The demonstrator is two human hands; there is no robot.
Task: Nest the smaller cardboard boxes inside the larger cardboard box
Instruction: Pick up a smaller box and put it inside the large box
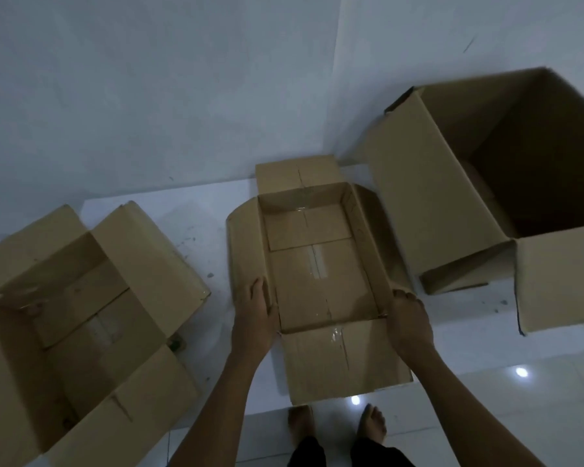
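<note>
Three open brown cardboard boxes stand on a white tiled floor. The small shallow box (pixel 321 284) is in the middle with its four flaps spread out. My left hand (pixel 255 318) grips its left wall near the front corner. My right hand (pixel 408 321) grips its right wall near the front corner. The large deep box (pixel 429 197) stands at the right, open and empty as far as I can see, its near flap hanging down. A medium box (pixel 81 298) stands at the left with its flaps up.
White walls meet in a corner behind the boxes. My bare feet (pixel 334 423) stand just in front of the small box's near flap. Ceiling lights glare off the glossy floor tiles (pixel 486 399) at the lower right.
</note>
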